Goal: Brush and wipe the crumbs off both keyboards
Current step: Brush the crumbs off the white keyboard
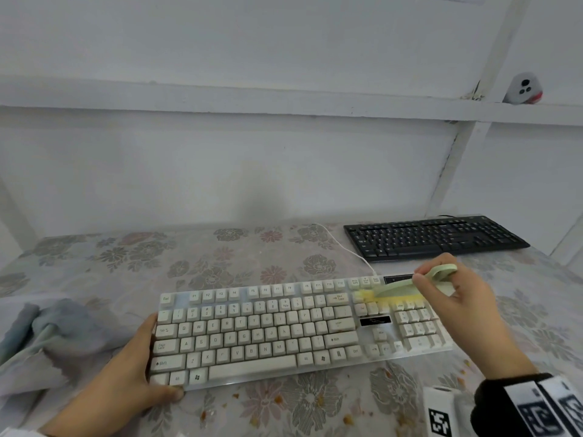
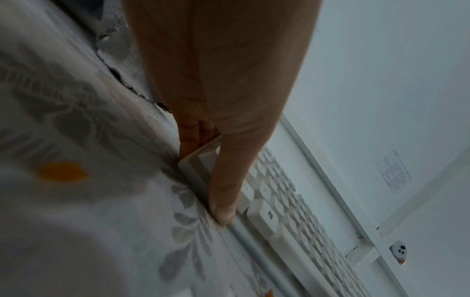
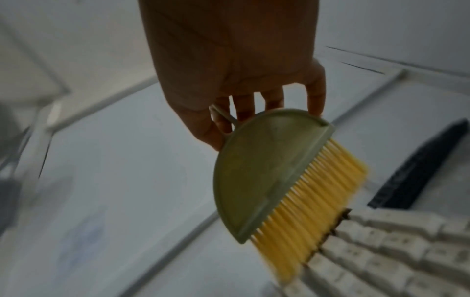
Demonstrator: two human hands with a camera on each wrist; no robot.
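Note:
A white keyboard [image 1: 268,329] lies in the middle of the flowered table. My left hand [image 1: 138,370] grips its front left corner, with the thumb [image 2: 226,193] along the front edge and the fingers [image 2: 188,140] at the left side. My right hand [image 1: 454,298] holds a small green brush [image 1: 397,287] by its back, and the yellow bristles [image 3: 315,203] touch the keys [image 3: 381,249] at the keyboard's upper right. A black keyboard [image 1: 435,236] lies at the far right, seen edge-on as the black keyboard [image 3: 422,170] in the right wrist view.
A grey cloth [image 1: 47,335] is bunched at the left of the table. Orange crumbs [image 1: 277,398] dot the tablecloth in front of the white keyboard; one crumb [image 2: 61,171] lies close by my left wrist. A white cable [image 1: 344,247] runs back from the white keyboard. White shelf wall behind.

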